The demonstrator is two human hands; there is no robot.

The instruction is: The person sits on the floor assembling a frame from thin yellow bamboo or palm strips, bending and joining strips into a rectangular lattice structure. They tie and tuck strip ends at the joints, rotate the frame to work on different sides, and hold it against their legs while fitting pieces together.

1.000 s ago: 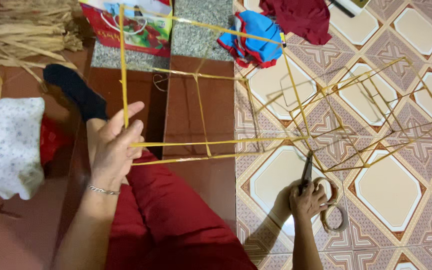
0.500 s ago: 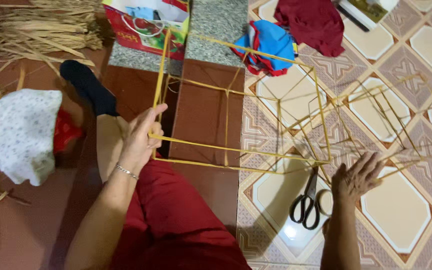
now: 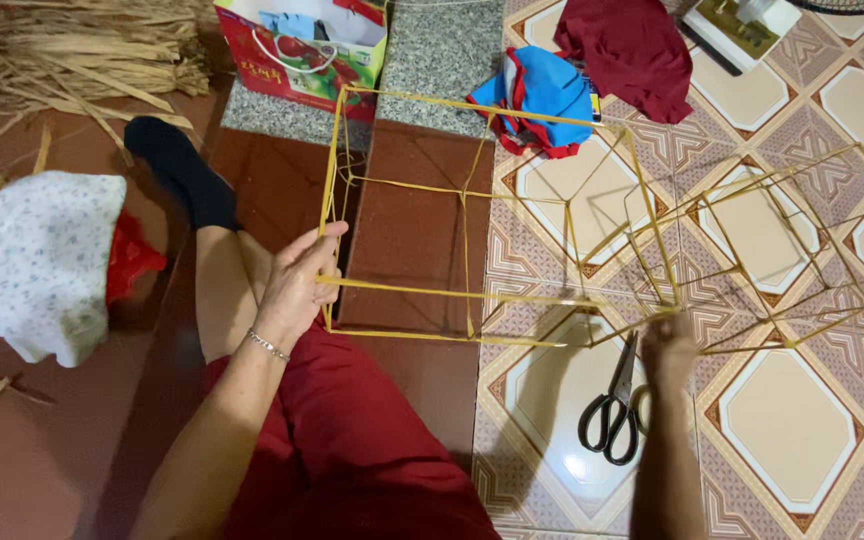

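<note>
Mid-assembly on a frame of thin yellow sticks point(image 3: 472, 190), held between both hands low over the floor. Left hand point(image 3: 297, 285) closed on the near-left corner post of the frame, fingers wrapped round the stick where an upright meets a lower rail, thumb up along it. Right hand point(image 3: 667, 345) blurred at the far joint where several sticks cross, seemingly pinched on that crossing, though not clear enough to tell for certain. Black-handled scissors point(image 3: 612, 410) lying on the tile just beside the right wrist, untouched. Judged from this: a joint being steadied or bound rather than cut; probably calls next for keeping the left grip firm so the box stays square, with gentle pressure at the right-hand joint, since such slender sticks would bend or slip out readily. Seated on the floor, red trousers point(image 3: 352, 450) over the lap, one leg stretched out in a black sock point(image 3: 187, 170). Floor in two parts: dark red-brown tile point(image 3: 422, 230) on the left, patterned cream and brown tile point(image 3: 792, 440) on the right, with a grey speckled stone strip point(image 3: 442, 60) further off. Around it: dried straw point(image 3: 72, 50) piled at top left, a white spotted cloth point(image 3: 37, 260) over something red, a red gift bag point(image 3: 302, 50), a blue and red garment point(image 3: 542, 95), a dark red cloth point(image 3: 632, 50).
</note>
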